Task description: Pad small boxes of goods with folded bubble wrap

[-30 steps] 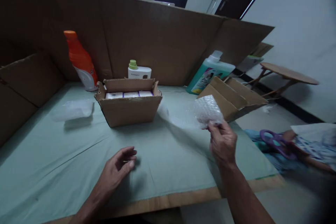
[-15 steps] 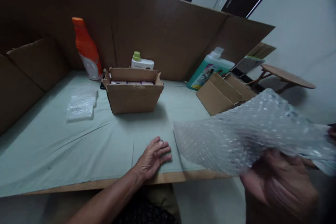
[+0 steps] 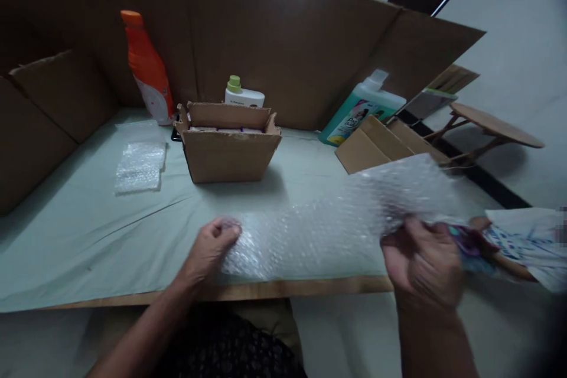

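A long strip of bubble wrap (image 3: 305, 236) stretches across the front of the table between my two hands. My left hand (image 3: 212, 248) pinches its left end, low over the cloth. Around the right part of the sheet my right hand (image 3: 423, 257) is closed, slightly blurred, with the wrap's far edge raised behind it. An open cardboard box (image 3: 230, 156) stands upright beyond the strip, small packs just showing at its top. To its left a smaller folded piece of bubble wrap (image 3: 140, 165) lies flat.
An orange bottle (image 3: 148, 71), a white bottle with a green cap (image 3: 243, 96) and a teal bottle (image 3: 354, 112) stand along the cardboard wall (image 3: 283, 41). Another open box (image 3: 367, 144) lies before the teal bottle. On the right are a person's sleeve (image 3: 527, 242) and a wooden stool (image 3: 496, 124).
My left hand has moved left and taken hold of the bubble wrap's end. The right hand has come leftward with the sheet, which now lies lower and straighter over the table.
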The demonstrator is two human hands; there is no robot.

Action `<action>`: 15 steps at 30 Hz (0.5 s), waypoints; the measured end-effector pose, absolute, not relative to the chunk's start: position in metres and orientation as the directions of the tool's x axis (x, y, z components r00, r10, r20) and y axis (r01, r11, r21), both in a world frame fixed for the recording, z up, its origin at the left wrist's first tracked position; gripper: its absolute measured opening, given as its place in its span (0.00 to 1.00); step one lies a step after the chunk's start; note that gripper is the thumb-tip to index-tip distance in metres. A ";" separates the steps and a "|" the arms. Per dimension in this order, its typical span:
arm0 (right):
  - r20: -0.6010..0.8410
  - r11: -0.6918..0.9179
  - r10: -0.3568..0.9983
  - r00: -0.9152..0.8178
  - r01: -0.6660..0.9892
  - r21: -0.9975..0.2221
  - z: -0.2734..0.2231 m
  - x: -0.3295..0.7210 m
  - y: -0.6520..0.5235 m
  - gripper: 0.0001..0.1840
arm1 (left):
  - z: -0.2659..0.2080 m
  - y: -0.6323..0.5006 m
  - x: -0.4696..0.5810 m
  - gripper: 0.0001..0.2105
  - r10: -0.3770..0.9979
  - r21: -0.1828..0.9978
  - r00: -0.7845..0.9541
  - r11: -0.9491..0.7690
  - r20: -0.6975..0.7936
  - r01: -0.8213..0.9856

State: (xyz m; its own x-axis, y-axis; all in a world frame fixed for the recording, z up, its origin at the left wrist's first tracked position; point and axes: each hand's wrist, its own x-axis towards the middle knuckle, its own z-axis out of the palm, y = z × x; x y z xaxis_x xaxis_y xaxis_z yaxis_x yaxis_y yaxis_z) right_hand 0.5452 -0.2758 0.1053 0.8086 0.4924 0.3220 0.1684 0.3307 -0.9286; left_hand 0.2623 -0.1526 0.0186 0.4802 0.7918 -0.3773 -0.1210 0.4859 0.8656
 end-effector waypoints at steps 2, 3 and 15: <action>0.222 0.171 0.527 0.820 0.154 -0.973 0.066 0.548 -0.266 0.14 | 0.016 -0.131 0.233 0.15 0.913 0.964 0.309 0.258 -0.266 0.067; 0.173 0.075 0.556 0.813 0.158 -0.984 0.046 0.546 -0.261 0.16 | 0.013 -0.123 0.221 0.14 0.944 0.968 0.253 0.167 -0.212 0.185; 0.560 0.151 0.816 0.144 0.882 -0.446 0.027 0.485 -0.249 0.11 | 0.027 -0.139 0.225 0.22 0.917 0.973 0.343 0.147 -0.201 0.176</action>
State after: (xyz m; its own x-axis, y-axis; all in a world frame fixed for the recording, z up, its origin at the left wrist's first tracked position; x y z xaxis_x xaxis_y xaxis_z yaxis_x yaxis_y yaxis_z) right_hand 0.4850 -0.2490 0.0271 0.1435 0.8159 0.5601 0.8821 0.1511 -0.4461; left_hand 0.2248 -0.1391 0.0273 0.3435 0.9175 -0.2006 0.1755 0.1471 0.9734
